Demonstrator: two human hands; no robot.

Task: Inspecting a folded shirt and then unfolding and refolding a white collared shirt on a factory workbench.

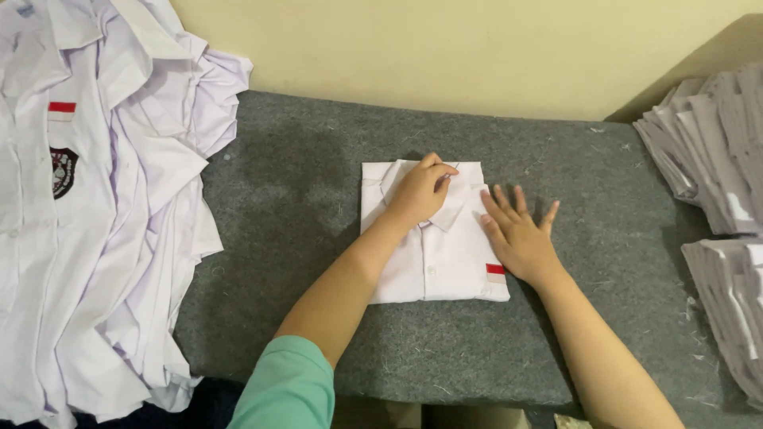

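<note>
A folded white shirt with a small red and white patch lies in the middle of the grey felt-covered table. My left hand rests on its collar, fingers pinched at the collar's top edge. My right hand lies flat with fingers spread along the shirt's right edge, partly on the felt. Neither hand lifts the shirt.
A big heap of unfolded white shirts with a dark badge covers the table's left side. Stacks of folded white shirts stand at the right edge. A pale yellow wall runs behind the table.
</note>
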